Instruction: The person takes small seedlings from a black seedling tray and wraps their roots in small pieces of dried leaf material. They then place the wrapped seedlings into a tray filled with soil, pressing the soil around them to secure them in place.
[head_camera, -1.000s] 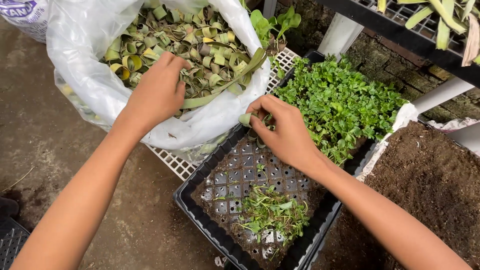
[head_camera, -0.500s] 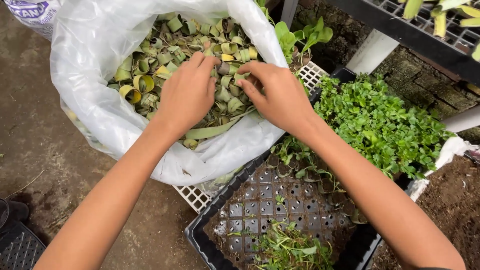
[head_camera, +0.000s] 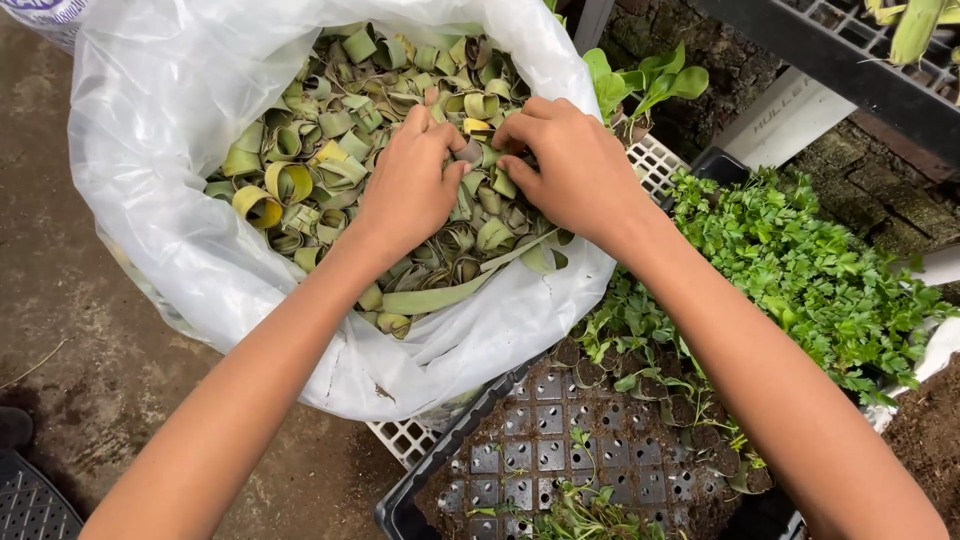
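The white plastic bag (head_camera: 200, 230) fills the frame from nine to twelve o'clock, its mouth open on a heap of rolled leaf rings (head_camera: 330, 140), green and yellowing. At five o'clock the black seedling tray (head_camera: 520, 450) lies on a white grid mat (head_camera: 405, 440), its bare cells dusted with soil, and green seedlings (head_camera: 800, 260) crowd toward three o'clock. A second ago the right hand (head_camera: 575, 170) was at the tray's edge pinching a ring among the seedlings; it has since swung up to the bag and now meets the left hand (head_camera: 410, 185) at the centre of the heap, so the work appears to have turned from placing to fetching. Both hands are narrow, fingertips closing on the same few rings; whether either has one lifted free I cannot tell.
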